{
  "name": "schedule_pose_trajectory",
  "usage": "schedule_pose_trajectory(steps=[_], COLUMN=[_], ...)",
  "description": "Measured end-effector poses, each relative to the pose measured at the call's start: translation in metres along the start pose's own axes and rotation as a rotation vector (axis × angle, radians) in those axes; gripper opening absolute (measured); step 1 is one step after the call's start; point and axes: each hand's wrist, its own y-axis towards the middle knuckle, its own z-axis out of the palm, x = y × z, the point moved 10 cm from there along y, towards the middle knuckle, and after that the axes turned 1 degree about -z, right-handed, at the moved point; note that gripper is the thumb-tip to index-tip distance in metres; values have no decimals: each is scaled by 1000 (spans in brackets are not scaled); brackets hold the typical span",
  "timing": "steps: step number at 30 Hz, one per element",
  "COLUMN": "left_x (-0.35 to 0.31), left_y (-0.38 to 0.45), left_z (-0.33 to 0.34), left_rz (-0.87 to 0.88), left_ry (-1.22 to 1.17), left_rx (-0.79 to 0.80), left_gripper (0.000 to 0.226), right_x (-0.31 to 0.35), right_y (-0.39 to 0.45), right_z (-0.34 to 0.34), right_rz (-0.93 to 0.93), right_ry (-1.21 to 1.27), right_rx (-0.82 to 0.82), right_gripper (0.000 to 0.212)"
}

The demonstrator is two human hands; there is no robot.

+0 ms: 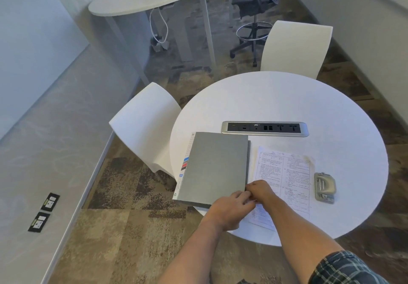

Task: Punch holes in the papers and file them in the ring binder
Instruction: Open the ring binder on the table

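Both hands (247,197) at binder (215,166) corner (closed)

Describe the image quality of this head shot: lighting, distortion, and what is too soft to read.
Head view: soft, even lighting, only faint shadows under the grey binder and hole punch; no harsh glare on the white round table. Wide-angle distortion bends the walls and floor edges. The text on the papers is too small and soft to read; both hands are slightly blurred.
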Motion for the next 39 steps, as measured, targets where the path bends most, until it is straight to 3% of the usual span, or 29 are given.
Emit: schedule_pose_trajectory(steps=[6, 11, 13, 16, 19, 23, 29, 39], left_x=[8, 49, 68, 90, 101, 113, 132, 200], left_y=[-3, -21, -35, -56, -70, -95, -123, -184], left_z=[-51, -80, -93, -113, -133, -153, -155, -128], left_rz=[-66, -293, -391, -507, -543, -573, -684, -1087], left_ry=[-21, -104, -145, -212, -263, -321, -466, -540], left_rx=[-329, -494, -562, -658, -762, -941, -1060, -1254], left_gripper=[21, 23, 26, 34, 34, 36, 31, 28], right_x=[1, -7, -5, 8, 37, 58, 23, 10], right_y=[-4, 1, 3, -2, -11, -16, -11, -12], right_z=[-7, -9, -7, -4, 11, 57, 85, 82], right_rz=[68, 60, -9, -158, -394, -630, -584, -577], right_ry=[-258, -212, -213, -322, -622, -948, -1291, -1348], right_rx=[-50, -115, -140, -214, -265, -81, 167, 186], right_gripper=[17, 15, 7, 29, 38, 59, 83, 91])
